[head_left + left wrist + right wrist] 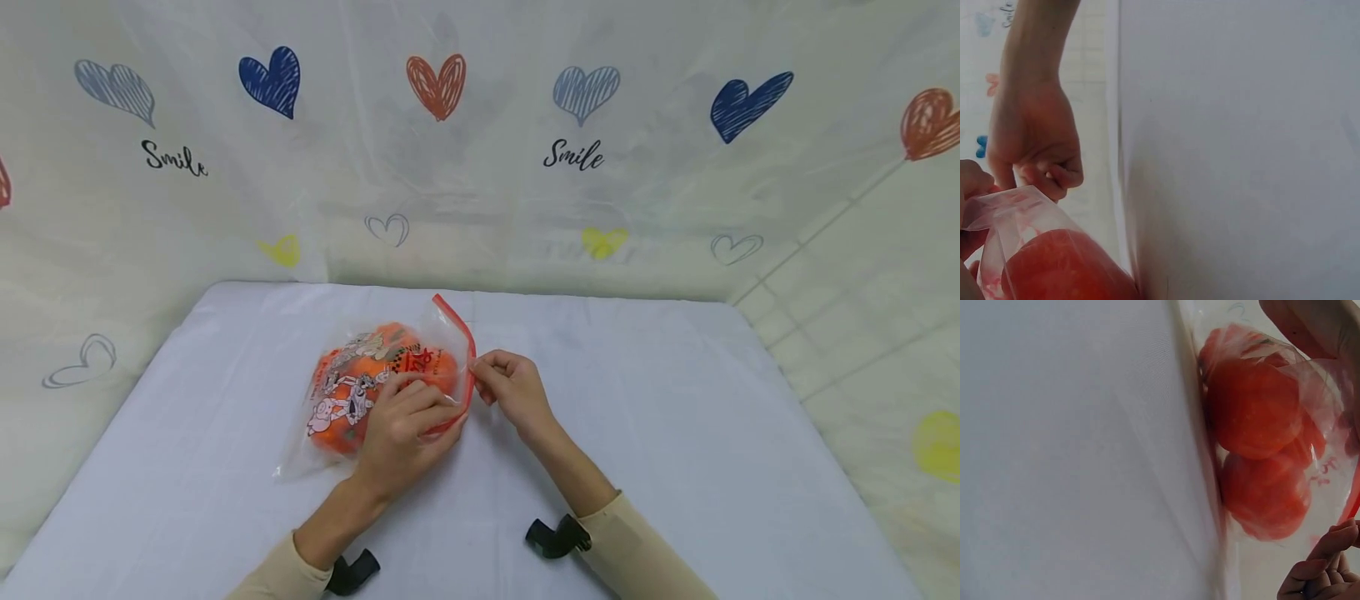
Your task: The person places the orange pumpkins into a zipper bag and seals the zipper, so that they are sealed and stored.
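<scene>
A clear zip bag [450,331] with a red closure strip [458,318] lies on the table, printed with cartoon figures and red lettering. Round orange-red fruits [1254,409] show through the plastic. My left hand [408,425] grips the bag's near end at the strip, thumb below and fingers across the top. Partway along the strip, my right hand [513,392] pinches the red edge between thumb and index finger, its other fingers curled in. The left wrist view has the right hand [1038,137] beyond the bag's raised plastic edge.
A white cloth covers the table [637,400]. Behind it hangs a pale curtain [495,192] printed with hearts and "Smile". A black wrist device [354,573] sits at the left sleeve, and another black device [558,537] at the right sleeve.
</scene>
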The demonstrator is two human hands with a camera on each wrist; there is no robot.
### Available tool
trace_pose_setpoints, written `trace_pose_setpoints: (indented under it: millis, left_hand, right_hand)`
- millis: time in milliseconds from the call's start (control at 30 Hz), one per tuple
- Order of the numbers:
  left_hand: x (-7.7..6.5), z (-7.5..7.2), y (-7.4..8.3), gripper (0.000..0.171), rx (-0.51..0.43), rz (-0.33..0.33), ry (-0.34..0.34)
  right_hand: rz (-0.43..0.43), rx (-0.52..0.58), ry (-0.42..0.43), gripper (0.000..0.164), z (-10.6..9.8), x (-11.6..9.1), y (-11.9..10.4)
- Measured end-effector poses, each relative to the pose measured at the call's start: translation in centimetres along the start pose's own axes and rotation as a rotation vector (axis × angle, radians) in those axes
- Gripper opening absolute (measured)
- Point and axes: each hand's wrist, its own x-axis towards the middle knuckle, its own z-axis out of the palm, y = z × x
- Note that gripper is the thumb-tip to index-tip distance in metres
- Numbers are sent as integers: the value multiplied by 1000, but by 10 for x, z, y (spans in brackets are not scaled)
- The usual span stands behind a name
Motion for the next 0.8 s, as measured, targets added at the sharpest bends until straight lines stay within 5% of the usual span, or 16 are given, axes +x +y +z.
trace_pose_setpoints:
  millis: [800]
  left_hand:
    - [-5,-2,6,17,-46,-42,-23]
  right_hand:
    - [-35,-14,3,23,-1,5,1]
